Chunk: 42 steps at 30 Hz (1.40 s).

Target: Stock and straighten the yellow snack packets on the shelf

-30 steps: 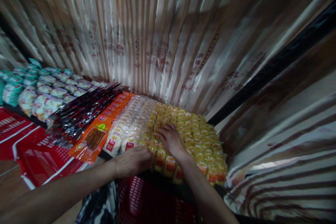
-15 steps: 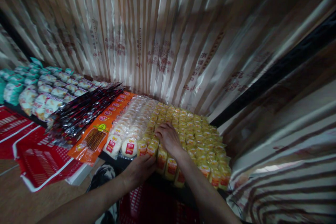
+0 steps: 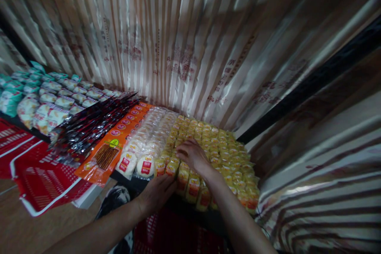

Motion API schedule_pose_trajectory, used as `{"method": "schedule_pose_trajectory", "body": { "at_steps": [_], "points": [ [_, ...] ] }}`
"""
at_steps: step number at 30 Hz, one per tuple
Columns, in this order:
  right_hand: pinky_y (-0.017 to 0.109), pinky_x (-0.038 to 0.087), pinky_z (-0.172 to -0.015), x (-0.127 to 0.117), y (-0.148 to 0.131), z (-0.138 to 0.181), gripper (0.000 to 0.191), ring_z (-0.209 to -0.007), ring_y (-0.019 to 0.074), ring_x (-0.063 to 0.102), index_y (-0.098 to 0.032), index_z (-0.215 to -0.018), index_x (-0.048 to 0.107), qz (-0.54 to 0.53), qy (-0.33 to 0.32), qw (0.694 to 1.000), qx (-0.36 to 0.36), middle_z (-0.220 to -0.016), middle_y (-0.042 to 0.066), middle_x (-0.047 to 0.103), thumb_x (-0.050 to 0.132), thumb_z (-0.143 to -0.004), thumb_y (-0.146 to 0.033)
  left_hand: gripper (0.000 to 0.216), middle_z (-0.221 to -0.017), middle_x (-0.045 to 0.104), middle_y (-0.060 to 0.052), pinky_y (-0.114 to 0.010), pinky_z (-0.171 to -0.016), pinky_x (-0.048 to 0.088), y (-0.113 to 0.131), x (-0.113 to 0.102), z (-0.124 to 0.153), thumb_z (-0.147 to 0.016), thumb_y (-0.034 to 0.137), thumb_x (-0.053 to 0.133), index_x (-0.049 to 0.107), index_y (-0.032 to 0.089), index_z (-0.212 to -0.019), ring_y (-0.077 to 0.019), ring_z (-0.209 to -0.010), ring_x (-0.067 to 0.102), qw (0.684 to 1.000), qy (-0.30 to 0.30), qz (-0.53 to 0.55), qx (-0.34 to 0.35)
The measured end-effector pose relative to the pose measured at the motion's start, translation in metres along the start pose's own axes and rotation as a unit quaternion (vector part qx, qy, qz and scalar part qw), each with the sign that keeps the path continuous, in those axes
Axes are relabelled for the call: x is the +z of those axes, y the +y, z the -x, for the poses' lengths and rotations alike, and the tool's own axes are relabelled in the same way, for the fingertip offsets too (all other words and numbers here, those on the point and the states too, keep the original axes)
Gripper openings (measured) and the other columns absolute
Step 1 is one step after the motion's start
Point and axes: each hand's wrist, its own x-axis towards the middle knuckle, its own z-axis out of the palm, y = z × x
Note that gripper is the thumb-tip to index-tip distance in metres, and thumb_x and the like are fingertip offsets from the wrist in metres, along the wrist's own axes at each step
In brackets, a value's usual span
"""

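Note:
Rows of small yellow snack packets (image 3: 195,188) stand packed together on a dark shelf. My left hand (image 3: 159,192) is at their front edge, its fingers stretched out against the front packets, with the fingertips partly hidden. Over the left part of the same rows is my right hand (image 3: 193,156), fingers slightly bent and apart, with nothing visible held. White round wrapped snacks (image 3: 145,166) line up just left of the yellow ones. Beside them lies an orange snack bag (image 3: 104,156) with brown sticks pictured on it.
Dark shiny packets (image 3: 86,131) lie in a pile left of the orange bag. Further left are white and green wrapped packets (image 3: 49,117). Red baskets (image 3: 47,182) with white handles stand below the shelf. A striped curtain (image 3: 178,35) hangs behind, and a dark post (image 3: 297,91) slants at right.
My right hand has lifted slightly, its fingers less pressed to the packets. My left hand stays at the front edge. The view has shifted a little.

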Motion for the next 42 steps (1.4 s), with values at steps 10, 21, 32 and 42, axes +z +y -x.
{"method": "schedule_pose_trajectory", "body": {
  "at_steps": [10,21,32,42],
  "points": [
    [0.034,0.035,-0.091,0.008,-0.009,-0.005,0.018,-0.098,0.0190,0.051,-0.023,-0.094,0.067,0.032,-0.045,0.998,0.002,-0.097,0.003,0.065,0.066,-0.077,-0.029,0.029,-0.103,0.061,-0.008,-0.030,-0.083,0.045,0.001,0.001,-0.003,-0.087,0.010,0.042,0.051,0.012,-0.114,-0.0200,-0.091,0.055,0.997,-0.055,0.029,-0.035],
    [0.031,0.035,-0.093,0.003,0.023,-0.011,0.021,-0.095,0.0162,0.057,-0.021,-0.097,0.068,0.058,0.064,0.989,0.120,-0.100,0.003,0.068,0.052,-0.084,-0.017,0.028,-0.110,0.058,-0.008,-0.031,-0.086,0.044,-0.002,0.014,0.001,-0.087,0.014,0.045,0.050,0.015,-0.114,-0.0192,-0.093,0.052,0.998,-0.028,0.047,-0.028],
    [0.031,0.034,-0.090,-0.002,0.016,-0.028,0.014,-0.094,0.0184,0.055,-0.024,-0.090,0.070,0.105,-0.015,0.989,0.101,-0.090,0.003,0.069,0.061,-0.080,-0.025,0.027,-0.107,0.059,-0.009,-0.031,-0.086,0.046,-0.001,0.007,-0.003,-0.086,0.014,0.046,0.051,0.013,-0.112,-0.0197,-0.092,0.052,0.999,-0.009,0.047,-0.014],
    [0.029,0.035,-0.090,0.000,0.026,-0.024,0.021,-0.094,0.0171,0.055,-0.023,-0.096,0.068,0.115,0.075,0.978,0.157,-0.095,0.003,0.068,0.050,-0.087,-0.023,0.027,-0.094,0.060,-0.003,-0.022,-0.080,0.046,0.003,0.005,-0.005,-0.095,0.018,0.029,0.056,0.020,-0.099,-0.0126,-0.085,0.055,0.987,0.071,0.119,-0.085]
  ]
}}
